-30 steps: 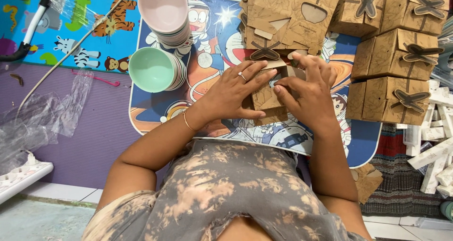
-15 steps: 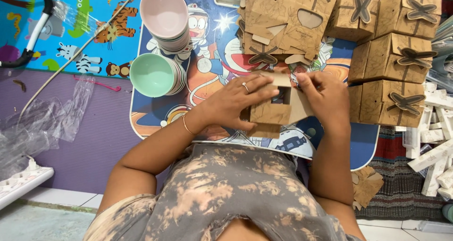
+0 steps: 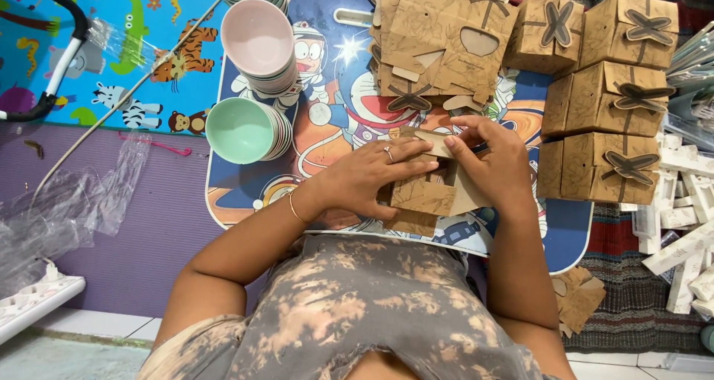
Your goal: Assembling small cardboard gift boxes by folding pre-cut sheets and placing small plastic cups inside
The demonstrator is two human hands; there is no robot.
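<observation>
Brown cardboard box (image 3: pixel 425 194) between both hands

Ring (image 3: pixel 388 155), bangle (image 3: pixel 293 208), mottled, perhaps tie-dyed top (image 3: pixel 372 313)

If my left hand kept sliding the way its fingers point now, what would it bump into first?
The left hand points rightward across the half-folded brown box, so it would likely meet the right hand gripping the box's other side. The finished boxes stand beyond that; depth is hard to judge.

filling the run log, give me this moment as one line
left hand: holds brown cardboard box | right hand: fingers fold its top flap | surface: small cartoon table | nearby: finished boxes, mint bowls
</observation>
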